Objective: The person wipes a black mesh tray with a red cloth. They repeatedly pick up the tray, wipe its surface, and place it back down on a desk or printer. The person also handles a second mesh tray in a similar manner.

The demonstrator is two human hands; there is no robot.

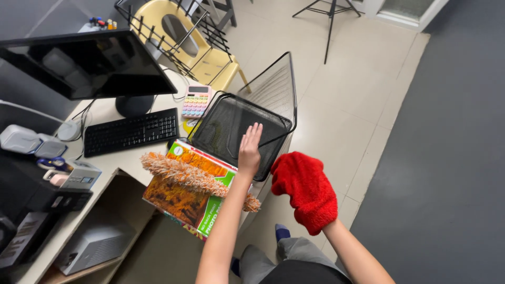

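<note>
Left hand (249, 152): I see it flat on the black mesh tray (231, 131), fingers open, gripping nothing.
Right hand (306, 190): inside a red fluffy mitt (310, 197), off the desk edge; fingers hidden, I cannot tell their state.
Mesh tray: at the desk's (108, 168) near corner, partly over a paper packet (187, 192).
Duster (194, 178): orange, lying across the packet, unheld.
Progress: I judge wiping not yet begun; mitt clear of tray.
</note>
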